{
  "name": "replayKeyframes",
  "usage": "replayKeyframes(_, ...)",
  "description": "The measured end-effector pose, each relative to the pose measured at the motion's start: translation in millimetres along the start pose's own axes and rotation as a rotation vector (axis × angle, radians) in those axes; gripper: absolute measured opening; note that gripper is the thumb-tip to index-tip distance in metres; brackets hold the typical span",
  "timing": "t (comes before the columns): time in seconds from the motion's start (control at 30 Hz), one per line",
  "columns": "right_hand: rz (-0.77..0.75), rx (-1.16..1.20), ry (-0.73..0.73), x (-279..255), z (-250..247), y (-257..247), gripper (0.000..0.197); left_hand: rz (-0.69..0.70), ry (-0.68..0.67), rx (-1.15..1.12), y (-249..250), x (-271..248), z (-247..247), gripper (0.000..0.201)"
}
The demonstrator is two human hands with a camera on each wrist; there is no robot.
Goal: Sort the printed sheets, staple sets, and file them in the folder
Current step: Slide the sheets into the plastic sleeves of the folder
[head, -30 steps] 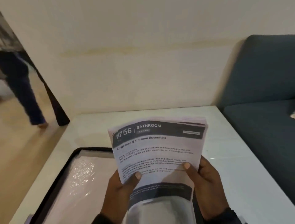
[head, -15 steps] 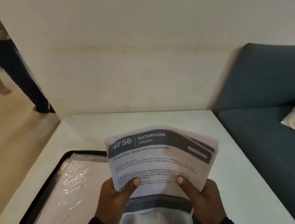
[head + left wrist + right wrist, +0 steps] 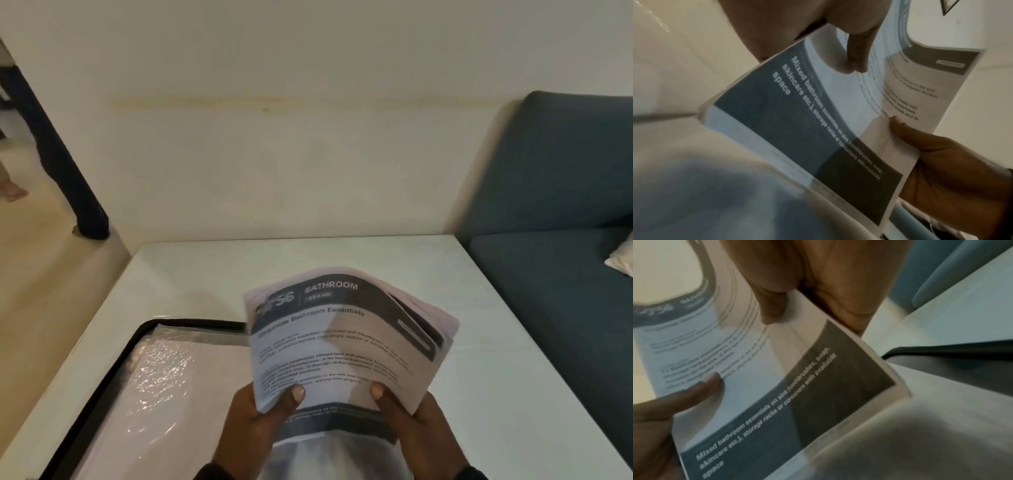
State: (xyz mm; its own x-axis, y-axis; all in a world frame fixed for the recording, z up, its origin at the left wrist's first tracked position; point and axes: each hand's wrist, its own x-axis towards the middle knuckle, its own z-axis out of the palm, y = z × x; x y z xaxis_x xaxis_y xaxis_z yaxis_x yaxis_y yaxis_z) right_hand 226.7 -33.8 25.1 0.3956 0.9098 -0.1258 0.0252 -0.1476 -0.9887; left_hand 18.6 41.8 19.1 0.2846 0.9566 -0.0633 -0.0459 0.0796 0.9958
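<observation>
I hold a stack of printed sheets [image 3: 342, 346] upright over the table with both hands. Its top page reads "BATHROOM" and "Organize Bathroom Essentials". My left hand [image 3: 270, 407] grips the lower left edge with its thumb on the front. My right hand [image 3: 404, 411] grips the lower right the same way. The pages fan apart at the top right corner. The left wrist view shows the sheets [image 3: 818, 123] and my left thumb [image 3: 857, 55]. The right wrist view shows the sheets [image 3: 781, 386] under my right thumb [image 3: 772, 308]. An open black-edged folder [image 3: 137, 339] with shiny clear sleeves lies at the left.
The white table [image 3: 342, 260] stands against a cream wall. A dark blue sofa [image 3: 565, 192] with a white cushion [image 3: 621, 262] borders its right side. On the wooden floor at the far left are a dark post [image 3: 68, 171] and a person's foot [image 3: 12, 192].
The stack has bent over to the right and its pages have fanned at the top right corner. Both thumbs have kept their hold. The person in the background has walked off to the left.
</observation>
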Motion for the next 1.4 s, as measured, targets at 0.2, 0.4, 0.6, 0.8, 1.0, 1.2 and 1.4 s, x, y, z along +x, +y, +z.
replayKeyframes(0.2, 0.066, -0.06, -0.025, 3, -4, 2, 0.029, -0.04, -0.024, 0.082, -4, 2, 1, 0.031)
replayKeyframes(0.4, -0.058, -0.137, 0.006, 5, -20, -18, 0.021, -0.141, -0.131, 0.1, 4, 2, -10, 0.029)
replayKeyframes(0.6, 0.127, -0.296, -0.205, 17, -37, -46, 0.021, -0.188, -0.129, 0.093, 8, 6, -20, 0.027)
replayKeyframes(0.8, 0.274, -0.192, -0.358, 29, -45, -65, 0.025, -0.236, -0.176, 0.126, 10, 6, -20, 0.026)
replayKeyframes(1.0, 0.334, -0.225, -0.402, 33, -58, -62, 0.03, -0.206, -0.194, 0.13, 13, 4, -7, 0.022)
replayKeyframes(1.2, 0.277, -0.159, -0.158, 24, -78, -42, 0.019, -0.205, -0.163, 0.055, 21, 8, -6, 0.027)
replayKeyframes(1.4, 0.231, -0.02, 0.372, 1, -88, 0, 0.026, 0.002, 0.037, 0.634, -1, 29, -27, 0.013)
